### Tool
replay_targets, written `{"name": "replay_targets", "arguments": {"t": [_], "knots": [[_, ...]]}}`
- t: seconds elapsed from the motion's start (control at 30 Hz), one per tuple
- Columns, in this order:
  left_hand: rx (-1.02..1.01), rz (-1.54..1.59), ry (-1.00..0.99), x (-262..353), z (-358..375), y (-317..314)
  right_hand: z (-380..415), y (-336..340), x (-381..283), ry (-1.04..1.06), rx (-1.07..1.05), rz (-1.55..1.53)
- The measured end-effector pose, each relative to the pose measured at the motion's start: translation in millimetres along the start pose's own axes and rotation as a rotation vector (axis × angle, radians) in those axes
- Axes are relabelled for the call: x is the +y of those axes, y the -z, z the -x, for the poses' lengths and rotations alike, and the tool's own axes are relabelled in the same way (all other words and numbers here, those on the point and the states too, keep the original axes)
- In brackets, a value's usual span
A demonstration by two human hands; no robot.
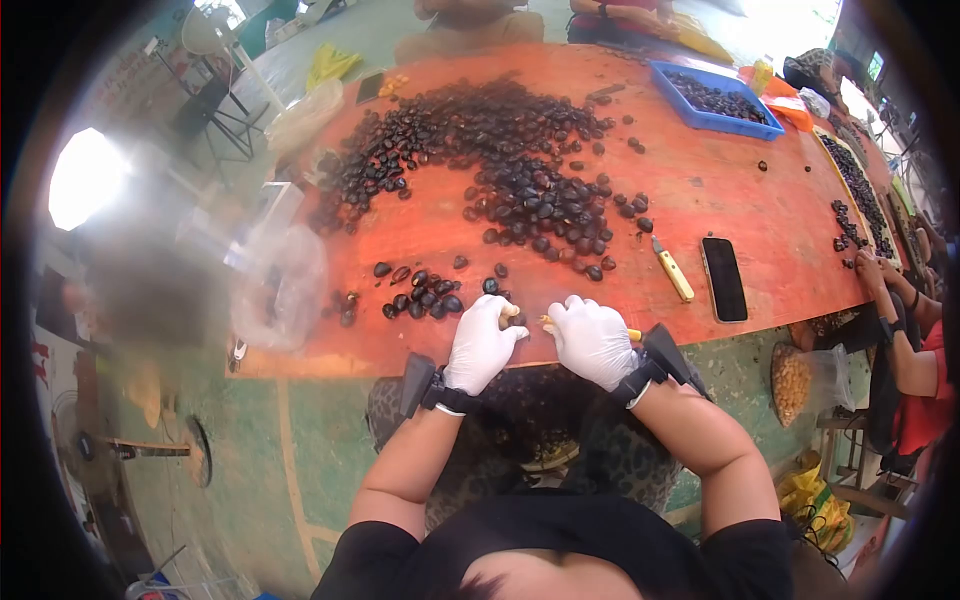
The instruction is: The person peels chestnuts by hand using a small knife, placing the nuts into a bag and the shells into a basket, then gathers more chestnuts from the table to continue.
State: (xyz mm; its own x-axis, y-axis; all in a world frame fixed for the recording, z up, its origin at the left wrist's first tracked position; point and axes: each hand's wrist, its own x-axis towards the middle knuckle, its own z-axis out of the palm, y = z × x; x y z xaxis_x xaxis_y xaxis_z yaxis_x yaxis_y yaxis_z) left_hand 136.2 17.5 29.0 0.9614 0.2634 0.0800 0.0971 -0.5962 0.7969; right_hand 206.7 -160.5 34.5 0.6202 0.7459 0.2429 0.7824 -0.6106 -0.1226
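Both my hands wear white gloves and work at the near edge of the orange-red table [420,220]. My left hand [482,343] is closed, with a small tan-brown nut [513,319] showing between thumb and fingers. Facing it, my right hand [592,342] is wrapped round a tool whose yellow handle [634,335] sticks out past the palm; it looks like a knife, its blade mostly hidden. Just beyond my left hand lies a small group of dark, glossy nuts [425,293]. A second knife with a yellowish handle [672,272] rests to the right of my right hand.
A large heap of dark nuts [540,200] spreads over the table's middle and far side. A black phone [724,279] lies at right, a blue tray [716,105] of nuts at far right. Clear plastic bags [285,280] hang at left. Other people sit at the far and right sides.
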Motion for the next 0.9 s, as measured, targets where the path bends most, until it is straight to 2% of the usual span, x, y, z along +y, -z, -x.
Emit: {"name": "replay_targets", "arguments": {"t": [0.1, 0.4, 0.5, 0.53, 0.63, 0.77, 0.9], "knots": [[0.049, -0.077, -0.074, -3, -1, -2, -2, -1, -6, -0.001, 0.049, -0.037], [-0.022, -0.053, -0.027, 0, 1, 3, 1, -2, -3, 0.003, 0.005, 0.046], [0.041, -0.319, -0.22, 9, 8, 6, 3, 1, 4, -0.084, 0.039, 0.023], [-0.018, -0.332, -0.143, 17, 8, 8, 3, 1, 5, -0.096, 0.038, 0.016], [0.088, -0.458, -0.293, 26, 2, 3, -1, -3, 4, -0.122, 0.035, 0.006], [0.157, -0.739, -0.417, -4, -26, -8, -1, -4, 4, -0.139, 0.024, 0.001], [0.212, -0.806, -0.452, -30, -43, 6, 0, 0, 4, -0.166, 0.001, -0.005]]}}
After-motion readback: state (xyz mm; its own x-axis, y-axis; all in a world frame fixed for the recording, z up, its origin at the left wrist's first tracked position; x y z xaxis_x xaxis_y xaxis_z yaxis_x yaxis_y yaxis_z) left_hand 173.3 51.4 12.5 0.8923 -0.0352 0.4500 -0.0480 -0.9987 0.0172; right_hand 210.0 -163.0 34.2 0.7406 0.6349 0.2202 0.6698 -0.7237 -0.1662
